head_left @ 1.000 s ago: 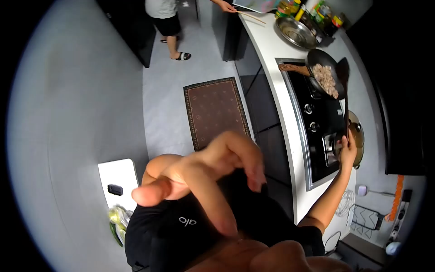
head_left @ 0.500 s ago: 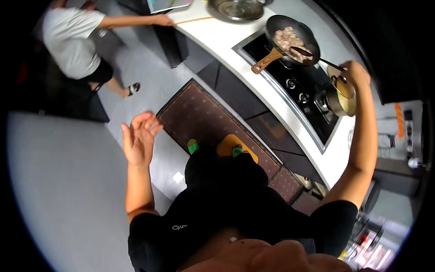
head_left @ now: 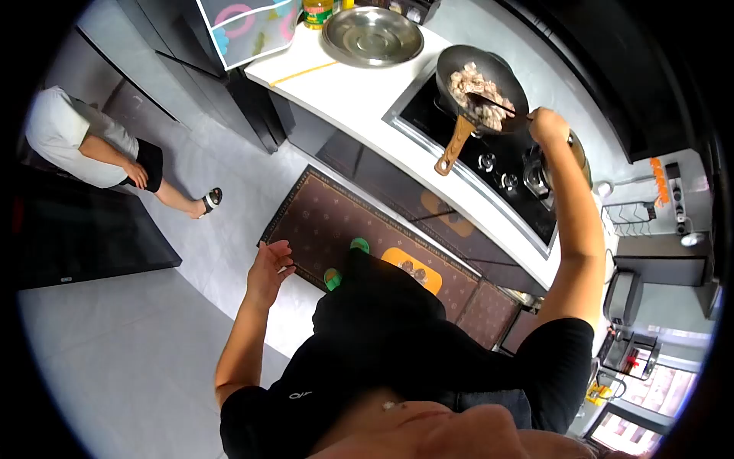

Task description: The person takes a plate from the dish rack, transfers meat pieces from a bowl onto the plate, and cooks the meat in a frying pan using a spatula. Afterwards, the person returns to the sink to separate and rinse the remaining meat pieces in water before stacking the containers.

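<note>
My right hand is closed round the handle of a dark spatula. The spatula's blade rests among pale pieces of meat in a dark wok. The wok stands on the hob, and its wooden handle points towards the counter's front edge. Beside it on the hob, a metal pot is largely hidden behind my right hand and forearm. My left hand hangs in the air above the floor mat's edge, fingers loosely bent and apart, holding nothing.
A round metal dish and a thin yellow stick lie on the white counter. Behind are an oil bottle and a patterned cover. A person stands at left. Underfoot is a brown mat.
My right hand has brought the spatula further left over the wok. My left hand has shifted right and nearer my body. The other person has let go of the stick and drawn back.
</note>
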`<action>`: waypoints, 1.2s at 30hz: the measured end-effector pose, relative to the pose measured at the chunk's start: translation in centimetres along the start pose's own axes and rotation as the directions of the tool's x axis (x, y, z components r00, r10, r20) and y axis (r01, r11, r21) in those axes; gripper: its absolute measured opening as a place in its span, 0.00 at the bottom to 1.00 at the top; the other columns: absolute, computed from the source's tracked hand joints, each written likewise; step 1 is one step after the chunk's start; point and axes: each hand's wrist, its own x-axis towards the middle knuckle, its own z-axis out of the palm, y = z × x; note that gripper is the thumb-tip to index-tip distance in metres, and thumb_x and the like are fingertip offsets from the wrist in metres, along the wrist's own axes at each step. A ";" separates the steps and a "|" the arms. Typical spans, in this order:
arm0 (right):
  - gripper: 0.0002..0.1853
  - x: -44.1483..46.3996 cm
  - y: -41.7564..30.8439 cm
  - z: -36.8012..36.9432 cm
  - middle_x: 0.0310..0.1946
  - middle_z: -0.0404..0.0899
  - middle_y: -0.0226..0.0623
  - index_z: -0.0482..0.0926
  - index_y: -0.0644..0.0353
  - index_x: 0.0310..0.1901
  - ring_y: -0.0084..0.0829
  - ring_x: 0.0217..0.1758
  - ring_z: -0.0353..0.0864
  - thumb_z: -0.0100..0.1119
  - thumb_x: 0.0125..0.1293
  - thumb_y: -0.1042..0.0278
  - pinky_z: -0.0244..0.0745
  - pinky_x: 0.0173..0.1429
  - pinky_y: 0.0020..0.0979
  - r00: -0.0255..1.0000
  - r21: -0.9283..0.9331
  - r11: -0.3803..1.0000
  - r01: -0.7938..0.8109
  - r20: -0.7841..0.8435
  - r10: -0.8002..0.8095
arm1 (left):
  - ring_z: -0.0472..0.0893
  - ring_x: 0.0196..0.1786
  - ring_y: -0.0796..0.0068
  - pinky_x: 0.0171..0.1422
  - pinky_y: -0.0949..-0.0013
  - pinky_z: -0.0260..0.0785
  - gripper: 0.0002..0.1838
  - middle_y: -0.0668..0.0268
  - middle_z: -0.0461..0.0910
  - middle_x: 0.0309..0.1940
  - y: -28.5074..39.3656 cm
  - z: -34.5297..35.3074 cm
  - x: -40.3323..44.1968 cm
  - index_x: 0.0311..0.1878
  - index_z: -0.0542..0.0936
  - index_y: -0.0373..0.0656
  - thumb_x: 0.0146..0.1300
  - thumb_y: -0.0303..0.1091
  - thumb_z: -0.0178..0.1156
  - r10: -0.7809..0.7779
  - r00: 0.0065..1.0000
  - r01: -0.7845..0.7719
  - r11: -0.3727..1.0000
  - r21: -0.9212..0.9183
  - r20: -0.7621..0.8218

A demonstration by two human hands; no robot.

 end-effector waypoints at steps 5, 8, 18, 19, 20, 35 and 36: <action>0.13 1.9 1.4 -0.7 0.43 0.79 0.41 0.82 0.44 0.42 0.41 0.48 0.78 0.52 0.57 0.60 0.73 0.50 0.36 0.996 0.043 0.995 -0.086 0.032 0.084 | 0.70 0.43 0.71 0.55 0.62 0.63 0.27 0.67 0.72 0.43 -4.5 -7.2 6.4 0.50 0.73 0.46 0.66 0.59 0.40 -0.077 0.946 0.047 0.994 -0.102 -0.314; 0.13 1.3 1.9 -4.4 0.43 0.79 0.42 0.81 0.47 0.43 0.42 0.48 0.78 0.51 0.58 0.65 0.74 0.49 0.38 0.999 0.076 0.996 -0.043 -0.001 0.044 | 0.70 0.43 0.69 0.53 0.59 0.65 0.26 0.66 0.71 0.41 -10.2 -14.8 8.1 0.49 0.74 0.48 0.64 0.60 0.43 -0.240 0.867 0.128 0.954 -0.270 -0.436; 0.14 8.2 -6.0 0.3 0.45 0.77 0.49 0.79 0.60 0.42 0.45 0.50 0.76 0.45 0.57 0.70 0.71 0.53 0.38 0.999 0.082 0.997 0.013 -0.032 -0.010 | 0.66 0.19 0.77 0.37 0.63 0.64 0.25 0.71 0.65 0.19 -10.9 -26.8 6.6 0.49 0.70 0.49 0.64 0.59 0.41 -0.384 0.552 0.302 0.920 -0.252 -0.740; 0.15 7.7 -6.7 0.4 0.44 0.78 0.47 0.79 0.56 0.43 0.44 0.49 0.77 0.47 0.56 0.71 0.72 0.53 0.38 1.000 0.038 0.999 0.012 -0.019 -0.012 | 0.65 0.19 0.77 0.37 0.63 0.63 0.25 0.71 0.64 0.19 -8.7 -26.5 6.9 0.50 0.70 0.48 0.64 0.59 0.41 -0.370 0.538 0.317 0.921 -0.225 -0.757; 0.16 7.3 -6.8 0.5 0.43 0.78 0.45 0.79 0.51 0.44 0.44 0.48 0.77 0.48 0.55 0.72 0.72 0.52 0.38 1.000 -0.011 1.000 0.010 -0.009 -0.010 | 0.65 0.19 0.77 0.38 0.63 0.63 0.25 0.71 0.64 0.19 -8.4 -28.8 7.6 0.50 0.70 0.48 0.64 0.58 0.41 -0.374 0.559 0.318 0.921 -0.225 -0.740; 0.16 -0.5 -5.7 -12.0 0.30 0.81 0.34 0.83 0.42 0.38 0.34 0.35 0.81 0.59 0.44 0.70 0.75 0.36 0.32 0.940 -0.342 0.939 -0.024 0.312 0.138 | 0.70 0.30 0.75 0.48 0.58 0.65 0.26 0.70 0.69 0.28 11.6 -37.0 28.7 0.52 0.71 0.49 0.62 0.59 0.46 -0.147 0.780 0.261 0.960 0.102 -0.609; 0.07 0.7 -4.6 -8.8 0.31 0.82 0.36 0.83 0.51 0.31 0.36 0.37 0.82 0.62 0.48 0.67 0.74 0.39 0.33 0.962 -0.195 0.980 -0.040 0.258 0.090 | 0.70 0.31 0.75 0.48 0.59 0.65 0.26 0.70 0.69 0.29 11.6 -36.8 29.4 0.52 0.71 0.49 0.62 0.59 0.47 -0.145 0.793 0.245 0.965 0.091 -0.592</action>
